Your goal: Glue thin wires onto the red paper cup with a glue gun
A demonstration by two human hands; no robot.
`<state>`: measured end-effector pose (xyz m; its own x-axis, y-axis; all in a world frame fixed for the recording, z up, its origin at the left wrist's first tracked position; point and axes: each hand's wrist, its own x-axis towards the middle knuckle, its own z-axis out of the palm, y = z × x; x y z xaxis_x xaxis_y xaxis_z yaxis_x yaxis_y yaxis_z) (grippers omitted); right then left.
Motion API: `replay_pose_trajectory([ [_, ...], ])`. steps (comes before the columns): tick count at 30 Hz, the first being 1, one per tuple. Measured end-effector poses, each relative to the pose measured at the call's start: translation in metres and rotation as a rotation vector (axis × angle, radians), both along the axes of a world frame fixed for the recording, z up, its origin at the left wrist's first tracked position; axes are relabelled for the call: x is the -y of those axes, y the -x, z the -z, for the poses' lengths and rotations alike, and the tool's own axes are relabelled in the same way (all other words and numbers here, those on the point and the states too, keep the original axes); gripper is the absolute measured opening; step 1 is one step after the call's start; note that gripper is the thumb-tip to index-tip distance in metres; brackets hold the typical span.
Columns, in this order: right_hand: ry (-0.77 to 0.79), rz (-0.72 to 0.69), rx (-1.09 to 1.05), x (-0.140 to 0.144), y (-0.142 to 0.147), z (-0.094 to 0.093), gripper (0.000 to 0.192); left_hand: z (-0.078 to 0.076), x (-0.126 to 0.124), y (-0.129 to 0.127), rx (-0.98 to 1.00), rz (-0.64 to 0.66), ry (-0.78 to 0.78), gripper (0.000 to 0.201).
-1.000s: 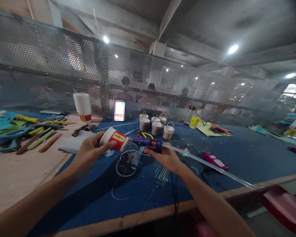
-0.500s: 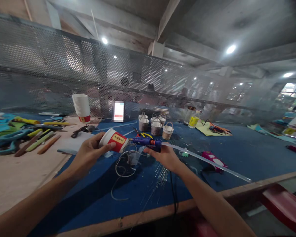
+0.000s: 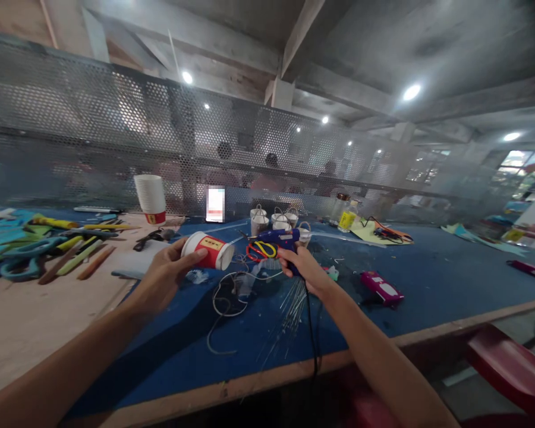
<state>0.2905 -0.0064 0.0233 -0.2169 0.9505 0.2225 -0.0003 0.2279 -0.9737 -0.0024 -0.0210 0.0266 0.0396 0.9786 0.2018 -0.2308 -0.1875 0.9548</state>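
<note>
I see the left hand (image 3: pixel 167 266) closed around the sideways paper cup (image 3: pixel 208 251), the right hand (image 3: pixel 307 270) around the glue gun (image 3: pixel 286 235), both above the worktop (image 3: pixel 178 368), and it seems wise to hold the cup steady and aim the gun slowly

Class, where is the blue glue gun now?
In the head view, the glue gun is near the centre, in the right hand, right of the paper cup.

A white paper cup (image 3: pixel 210 251) (red band, yellow label) lies sideways, left of frame centre; a blue glue gun (image 3: pixel 280 236) points left, mid-frame.
</note>
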Motion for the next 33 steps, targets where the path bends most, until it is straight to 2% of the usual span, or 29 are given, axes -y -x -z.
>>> replay_pose_trajectory([
  [4, 0.044, 0.046, 0.098, 0.004, -0.02, 0.002, 0.039, -0.003, 0.0, 0.0, 0.043, 0.01, -0.005, 0.028],
  [11, 0.081, 0.122, 0.543, 0.029, -0.06, 0.015, 0.047, 0.002, -0.005, 0.002, 0.065, 0.008, 0.0, 0.036],
  [19, -0.14, 0.216, 0.879, 0.034, -0.073, 0.033, 0.042, 0.002, -0.003, 0.0, 0.036, 0.025, 0.003, 0.037],
  [22, -0.176, 0.267, 0.968, 0.031, -0.075, 0.04, 0.04, 0.003, -0.002, 0.0, 0.012, 0.042, -0.005, 0.035],
  [26, -0.114, 0.39, 0.986, 0.031, -0.073, 0.044, 0.033, 0.004, -0.002, 0.0, 0.024, 0.061, 0.004, 0.031],
  [29, -0.236, 0.478, 0.971, 0.036, -0.058, 0.032, 0.03, 0.005, -0.001, -0.001, 0.021, 0.083, 0.022, 0.029],
  [31, -0.365, 0.424, 0.852, 0.038, -0.039, 0.017, 0.026, 0.006, 0.0, -0.002, 0.027, 0.098, 0.044, 0.028],
  [33, -0.404, 0.245, 0.65, 0.037, -0.014, 0.001, 0.035, 0.006, 0.001, -0.004, 0.032, 0.119, 0.046, 0.026],
])
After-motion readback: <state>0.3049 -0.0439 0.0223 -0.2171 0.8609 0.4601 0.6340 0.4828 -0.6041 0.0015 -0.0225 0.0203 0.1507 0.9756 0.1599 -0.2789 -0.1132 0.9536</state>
